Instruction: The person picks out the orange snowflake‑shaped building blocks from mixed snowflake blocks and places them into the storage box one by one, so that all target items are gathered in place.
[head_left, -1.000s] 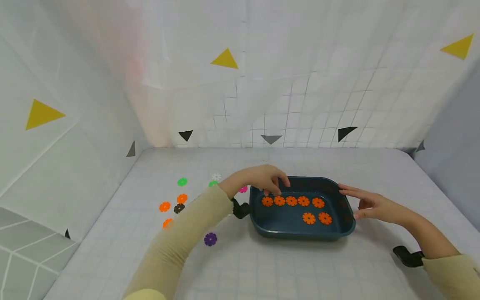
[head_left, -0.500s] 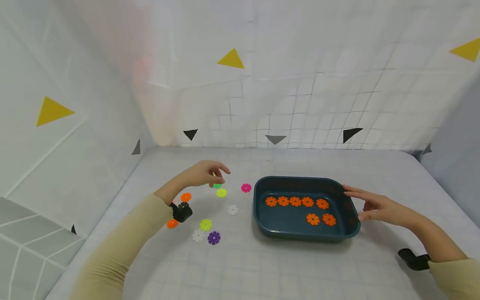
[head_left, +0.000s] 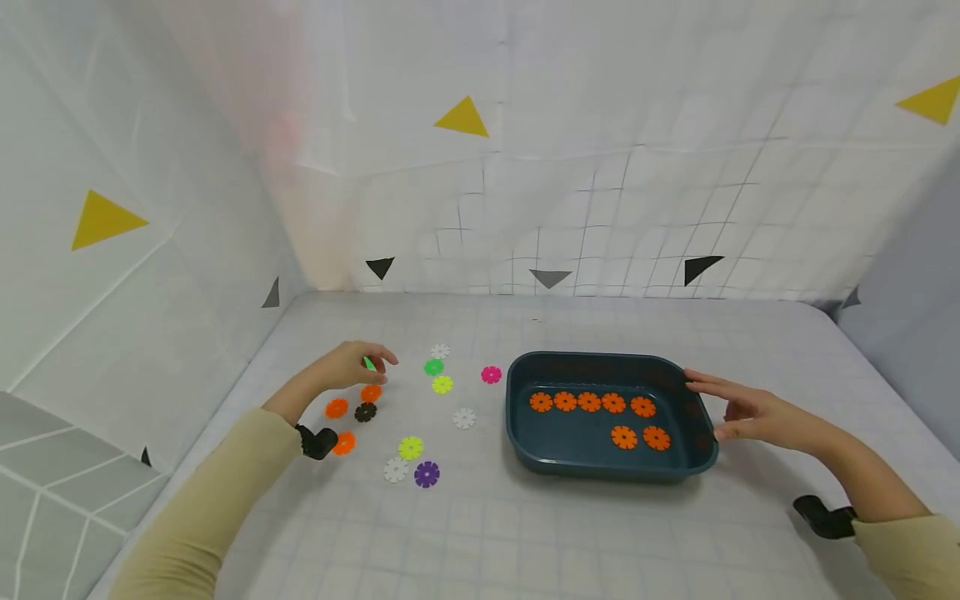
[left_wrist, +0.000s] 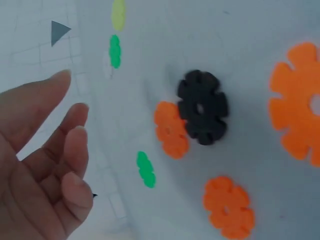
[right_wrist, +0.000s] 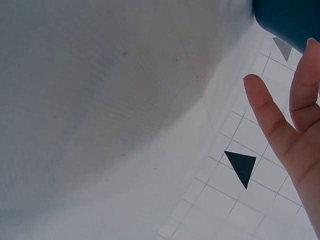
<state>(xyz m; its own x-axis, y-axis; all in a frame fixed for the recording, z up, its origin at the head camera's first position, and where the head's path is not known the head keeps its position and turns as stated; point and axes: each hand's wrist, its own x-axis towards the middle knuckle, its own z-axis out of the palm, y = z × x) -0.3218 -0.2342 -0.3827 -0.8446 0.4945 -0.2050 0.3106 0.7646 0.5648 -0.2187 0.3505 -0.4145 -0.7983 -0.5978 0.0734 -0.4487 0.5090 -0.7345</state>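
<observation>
Read clock positions from the head view, centred on the item named. The left hand [head_left: 347,367] is empty: fingers loosely bent, thumb apart, a posture that probably suits pinching thin parts. A green disc [head_left: 368,364] shows through the gap. Around this hand, one loose orange disc [head_left: 371,392] lies at 4 o'clock and the black disc [head_left: 365,412] at 5; two more orange discs [head_left: 344,442] lie near 6. Further out, the pink disc [head_left: 491,374] is at 3 and the purple disc [head_left: 427,474] at 5.

The right hand [head_left: 753,418] grasps nothing; its extended fingers rest at the 3 o'clock end of the tray [head_left: 573,435], presumably to steady it. Inside, five orange pieces [head_left: 589,402] form a row toward 12 and two sit toward 4 and 5, flat and apart, perhaps to keep each one visible.

The left wrist view shows the green disc lying clear of the fingers, which the head view leaves unclear. The right wrist view shows only a tray corner; contents appear solely in the head view.
</observation>
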